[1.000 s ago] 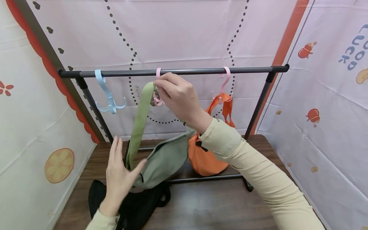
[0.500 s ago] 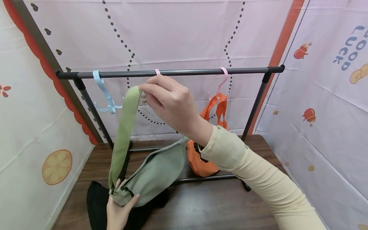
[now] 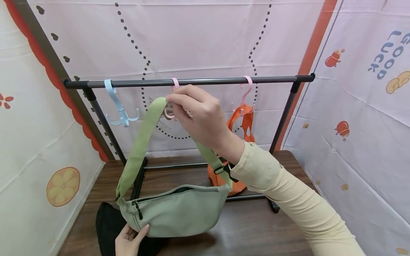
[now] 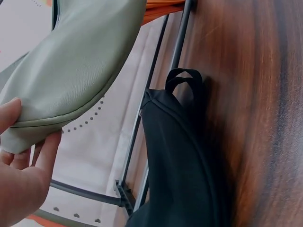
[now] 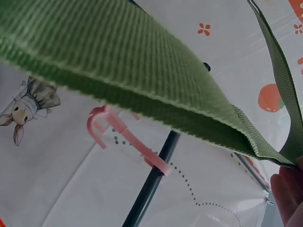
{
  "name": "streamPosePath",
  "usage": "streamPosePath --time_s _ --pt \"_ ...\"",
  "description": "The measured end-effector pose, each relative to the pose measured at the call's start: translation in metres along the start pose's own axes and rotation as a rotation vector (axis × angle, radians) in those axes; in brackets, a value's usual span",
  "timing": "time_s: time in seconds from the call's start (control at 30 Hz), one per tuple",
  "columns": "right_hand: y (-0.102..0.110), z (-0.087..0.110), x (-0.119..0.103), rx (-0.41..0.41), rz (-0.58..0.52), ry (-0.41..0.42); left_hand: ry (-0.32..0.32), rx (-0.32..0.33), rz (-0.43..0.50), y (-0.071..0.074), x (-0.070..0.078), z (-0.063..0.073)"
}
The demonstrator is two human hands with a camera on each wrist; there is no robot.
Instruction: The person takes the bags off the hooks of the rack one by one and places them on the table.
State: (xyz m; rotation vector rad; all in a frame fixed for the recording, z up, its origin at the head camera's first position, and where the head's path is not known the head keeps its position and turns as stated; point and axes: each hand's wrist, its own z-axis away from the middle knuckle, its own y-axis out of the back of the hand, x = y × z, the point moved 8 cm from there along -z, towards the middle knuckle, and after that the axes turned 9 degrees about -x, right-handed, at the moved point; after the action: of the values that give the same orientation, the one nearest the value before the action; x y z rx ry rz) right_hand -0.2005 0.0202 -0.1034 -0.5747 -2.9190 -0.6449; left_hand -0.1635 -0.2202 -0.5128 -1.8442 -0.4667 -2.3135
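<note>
Seemingly, from where I stand, the right hand (image 3: pixel 202 116) pinches the green strap (image 3: pixel 139 145) in closed fingers near the black rail (image 3: pixel 211 81) to spread its loop, while the left hand (image 3: pixel 129 242), fingers closed on one corner, steadies the grey-green bag (image 3: pixel 179 213) below the rail.

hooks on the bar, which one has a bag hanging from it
The rightmost pink hook, holding the orange bag; the middle pink hook and blue hook are bare.
</note>
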Motion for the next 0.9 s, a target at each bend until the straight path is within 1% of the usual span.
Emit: streamPosePath --time_s 0.03,0.07,0.1,0.13,0.2,0.3,0.33,0.43,0.5,0.57,0.63,0.77,0.83,0.9 --pt "-0.002 0.002 0.002 -0.016 -0.007 -0.007 0.018 0.002 0.003 0.000 0.000 0.002" --pt "-0.003 0.004 0.004 -0.034 -0.011 -0.015 0.023 0.009 0.014 0.001 0.000 0.003" --pt "-0.005 0.007 0.006 -0.055 -0.012 -0.022 0.028 0.026 0.024 0.003 -0.002 0.004" --pt "-0.007 0.011 0.009 -0.079 -0.014 -0.032 0.018 0.047 0.042 0.005 -0.003 0.005" --pt "-0.011 0.019 0.015 -0.132 -0.008 -0.063 -0.024 0.096 0.083 0.010 -0.004 0.006" --pt "-0.018 0.036 0.029 -0.210 -0.001 -0.133 -0.116 0.172 0.129 0.019 -0.002 0.009" --pt "-0.021 0.043 0.034 -0.239 -0.003 -0.166 -0.147 0.188 0.138 0.021 -0.001 0.010" --pt "-0.031 0.065 0.051 -0.323 -0.024 -0.271 -0.179 0.218 0.119 0.025 0.002 0.012" --pt "-0.039 0.081 0.060 -0.374 -0.039 -0.330 -0.177 0.225 0.080 0.027 0.003 0.012" --pt "-0.047 0.096 0.067 -0.414 -0.053 -0.376 -0.149 0.225 0.048 0.028 0.002 0.012" --pt "-0.056 0.110 0.071 -0.453 -0.057 -0.405 -0.125 0.221 0.034 0.029 -0.001 0.011" --pt "-0.069 0.131 0.074 -0.524 -0.061 -0.433 -0.096 0.219 0.044 0.030 -0.006 0.011" --pt "-0.072 0.136 0.073 -0.554 -0.064 -0.443 -0.106 0.216 0.057 0.031 -0.007 0.011" --pt "-0.073 0.138 0.071 -0.579 -0.066 -0.455 -0.106 0.213 0.099 0.031 -0.008 0.011"
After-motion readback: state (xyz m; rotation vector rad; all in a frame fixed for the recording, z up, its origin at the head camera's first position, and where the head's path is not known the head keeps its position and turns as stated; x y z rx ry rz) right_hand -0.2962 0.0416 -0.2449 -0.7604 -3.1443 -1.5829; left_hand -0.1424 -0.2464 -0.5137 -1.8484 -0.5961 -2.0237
